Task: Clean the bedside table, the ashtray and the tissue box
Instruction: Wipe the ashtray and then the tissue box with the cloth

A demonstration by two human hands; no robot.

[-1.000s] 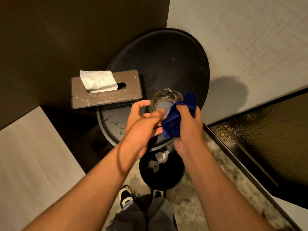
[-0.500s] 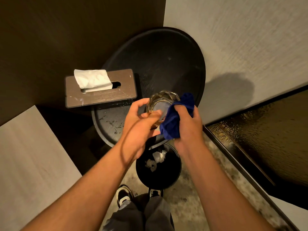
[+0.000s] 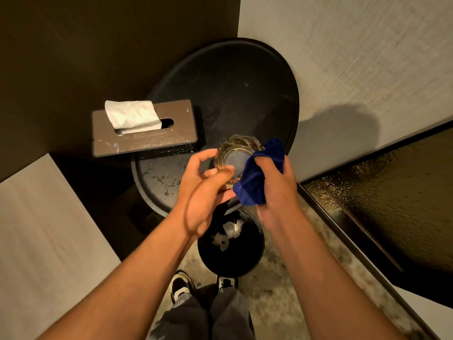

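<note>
Little has shifted since the earlier frame: left hand (image 3: 203, 190) grip still closed on the glass ashtray (image 3: 235, 158) above the tabletop's (image 3: 245, 77) near edge, right hand (image 3: 274, 187) clenching the blue cloth (image 3: 257, 175); best to rotate the ashtray against the cloth.

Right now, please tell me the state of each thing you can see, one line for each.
Ashtray: glass, lifted, tilted, held by left hand.
Blue cloth: bunched in right hand, against the ashtray.
Tissue box: closed, one tissue sticking out, white specks on lid.
Bedside table: dusty, smeared near front edge.
Waste bin: open, crumpled paper inside.
</note>
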